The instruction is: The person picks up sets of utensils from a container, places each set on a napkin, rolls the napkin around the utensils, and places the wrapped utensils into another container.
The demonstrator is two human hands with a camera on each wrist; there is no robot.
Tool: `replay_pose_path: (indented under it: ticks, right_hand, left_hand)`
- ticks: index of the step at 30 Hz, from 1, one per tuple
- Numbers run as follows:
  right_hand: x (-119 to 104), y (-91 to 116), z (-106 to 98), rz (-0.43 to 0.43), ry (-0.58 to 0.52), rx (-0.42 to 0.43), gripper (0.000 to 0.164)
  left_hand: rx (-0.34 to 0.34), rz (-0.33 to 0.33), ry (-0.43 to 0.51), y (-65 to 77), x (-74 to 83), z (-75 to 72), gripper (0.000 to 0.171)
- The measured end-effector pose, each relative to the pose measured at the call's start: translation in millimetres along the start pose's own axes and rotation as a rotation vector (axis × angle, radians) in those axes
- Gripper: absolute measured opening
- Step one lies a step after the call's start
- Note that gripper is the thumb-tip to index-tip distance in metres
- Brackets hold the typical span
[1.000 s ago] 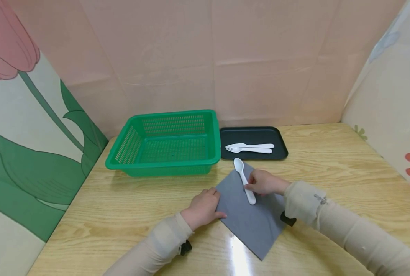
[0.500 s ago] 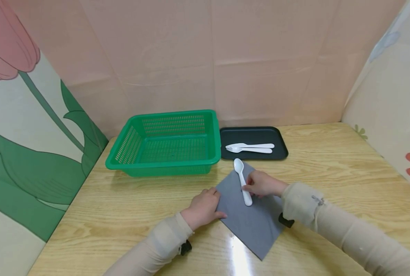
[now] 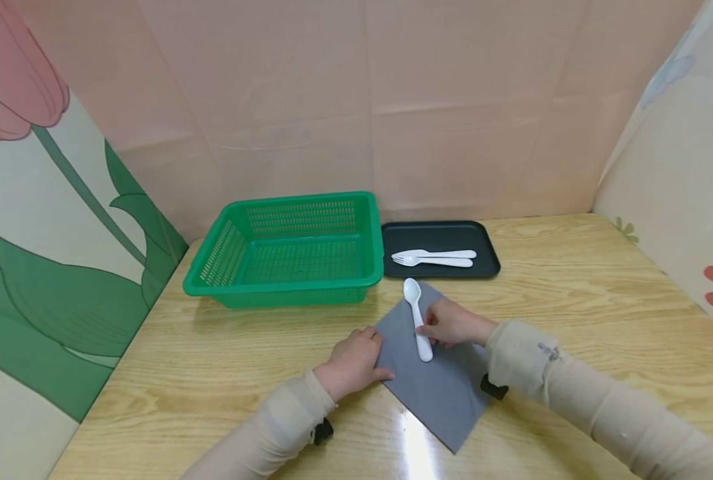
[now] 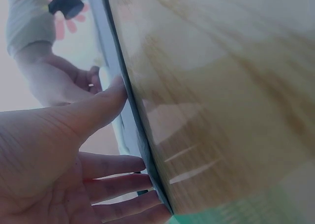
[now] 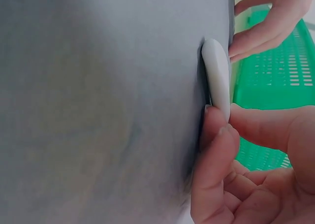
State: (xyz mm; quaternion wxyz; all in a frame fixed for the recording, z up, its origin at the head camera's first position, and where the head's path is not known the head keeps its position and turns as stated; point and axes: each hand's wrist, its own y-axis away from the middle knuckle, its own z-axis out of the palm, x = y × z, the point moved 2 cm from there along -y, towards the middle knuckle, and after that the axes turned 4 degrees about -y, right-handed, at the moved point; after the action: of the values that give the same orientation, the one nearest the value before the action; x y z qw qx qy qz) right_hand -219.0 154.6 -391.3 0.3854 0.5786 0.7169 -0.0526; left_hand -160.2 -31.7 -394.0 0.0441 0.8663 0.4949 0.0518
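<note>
A white spoon (image 3: pixel 416 309) lies lengthwise over a folded grey napkin (image 3: pixel 446 400), its bowl toward the back. My right hand (image 3: pixel 452 321) pinches the spoon's handle between thumb and fingers; the right wrist view shows the handle's rounded end (image 5: pixel 215 61) sticking out past the fingertips. Along the napkin's left edge, my left hand (image 3: pixel 352 363) rests with thumb and fingers spread. In the left wrist view, the fingers of that hand (image 4: pixel 118 189) touch the napkin's dark edge and look fairly straight.
A green plastic basket (image 3: pixel 296 287) stands at the back left. Beside it a black tray (image 3: pixel 434 233) carries a white knife (image 3: pixel 452 253) and a white fork (image 3: pixel 446 263). A pink-beige wall (image 3: pixel 368 120) closes off the back of the wooden table (image 3: pixel 572 287).
My right hand has shifted the spoon slightly left and toward me over the napkin, and the spoon stands a little straighter. The left hand and the napkin stay where they were.
</note>
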Motion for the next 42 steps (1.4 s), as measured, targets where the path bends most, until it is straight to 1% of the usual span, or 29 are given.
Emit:
replay_pose_path:
  ticks: [8,15,29,42]
  right_hand:
    - [-1.9,0.0,1.2,-0.008,0.02,0.002,0.022]
    - [-1.7,0.4,2.0,-0.035,0.029,0.004,0.023]
    - [-1.5,1.3,2.5,-0.04,0.026,0.01,0.023]
    - [-3.0,2.6,1.5,-0.025,0.021,0.005,0.021]
  left_hand:
    - [0.001,0.001,-0.001,0.2,-0.2,-1.3,0.063]
    - [0.004,0.002,0.002,0.7,-0.1,-1.8,0.062]
    - [-0.004,0.0,0.009,1.4,-0.2,-2.3,0.062]
    - [0.011,0.014,-0.002,0.2,-0.6,1.4,0.061]
